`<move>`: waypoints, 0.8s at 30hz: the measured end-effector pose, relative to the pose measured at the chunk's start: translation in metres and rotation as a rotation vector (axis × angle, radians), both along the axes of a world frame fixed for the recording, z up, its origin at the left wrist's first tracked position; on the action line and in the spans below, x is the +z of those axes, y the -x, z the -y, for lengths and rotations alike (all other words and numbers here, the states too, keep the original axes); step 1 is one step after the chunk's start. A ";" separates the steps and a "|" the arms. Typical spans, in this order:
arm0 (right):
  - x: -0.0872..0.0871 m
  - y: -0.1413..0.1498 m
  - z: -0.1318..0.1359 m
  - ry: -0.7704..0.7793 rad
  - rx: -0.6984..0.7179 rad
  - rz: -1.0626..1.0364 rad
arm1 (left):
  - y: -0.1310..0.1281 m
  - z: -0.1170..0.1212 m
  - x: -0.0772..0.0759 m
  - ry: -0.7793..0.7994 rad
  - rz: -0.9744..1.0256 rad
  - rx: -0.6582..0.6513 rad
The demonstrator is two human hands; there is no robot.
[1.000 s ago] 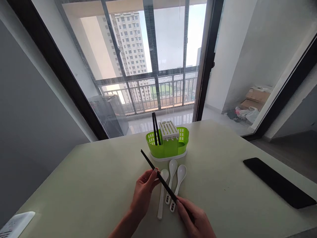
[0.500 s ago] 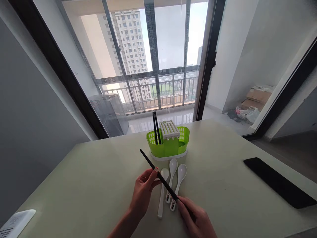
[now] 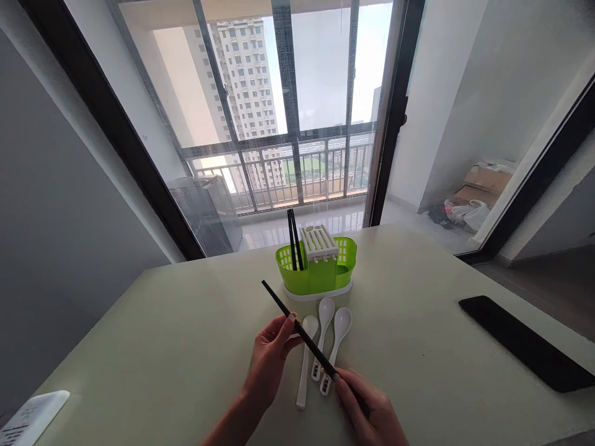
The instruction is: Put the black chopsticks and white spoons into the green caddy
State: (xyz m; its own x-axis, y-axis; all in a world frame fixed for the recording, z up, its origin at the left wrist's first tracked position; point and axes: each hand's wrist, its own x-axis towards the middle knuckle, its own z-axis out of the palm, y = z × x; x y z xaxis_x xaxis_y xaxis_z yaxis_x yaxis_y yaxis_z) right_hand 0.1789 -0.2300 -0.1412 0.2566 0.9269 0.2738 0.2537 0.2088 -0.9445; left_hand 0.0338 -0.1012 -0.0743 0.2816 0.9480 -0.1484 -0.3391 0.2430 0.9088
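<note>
Black chopsticks point(image 3: 310, 344) lie close together, slanting across the front of the view; whether it is one or a pair I cannot tell. My left hand point(image 3: 274, 350) pinches them near the upper part, and my right hand point(image 3: 365, 402) grips the lower end. Below them on the table rest three white spoons: a left one point(image 3: 303, 378), a middle one point(image 3: 326, 310) and a right one point(image 3: 343, 322). Behind stands a green utensil holder point(image 3: 309, 279) with a white slotted top point(image 3: 319, 241). Black chopsticks point(image 3: 294, 241) stand upright in its left compartment.
The pale table point(image 3: 186, 347) stretches to both sides. A flat black object point(image 3: 520, 341) lies at the right, and a white item point(image 3: 35, 415) sits at the left edge. Beyond the table are a dark-framed glass door point(image 3: 388, 124) and cardboard boxes point(image 3: 486, 179).
The held chopsticks have shifted very slightly, their far tips now looking closer together. Both hands keep nearly the same place, and the spoons and holder have not moved.
</note>
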 end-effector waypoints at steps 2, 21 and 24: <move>0.000 0.002 0.000 -0.016 -0.025 -0.011 | 0.000 0.000 0.002 -0.011 -0.026 -0.004; -0.005 0.007 0.000 -0.021 -0.095 -0.045 | 0.007 -0.009 0.006 -0.034 -0.078 -0.018; -0.006 0.008 0.000 -0.001 -0.107 -0.059 | 0.008 -0.012 0.007 -0.035 -0.061 0.019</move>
State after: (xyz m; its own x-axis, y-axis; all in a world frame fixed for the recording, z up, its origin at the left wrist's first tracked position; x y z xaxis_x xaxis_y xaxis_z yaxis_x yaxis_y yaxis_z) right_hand 0.1711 -0.2304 -0.1467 0.3697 0.8930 0.2566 0.2184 0.1849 -0.9582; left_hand 0.0257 -0.0897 -0.0676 0.2546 0.9581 -0.1313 -0.2871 0.2046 0.9358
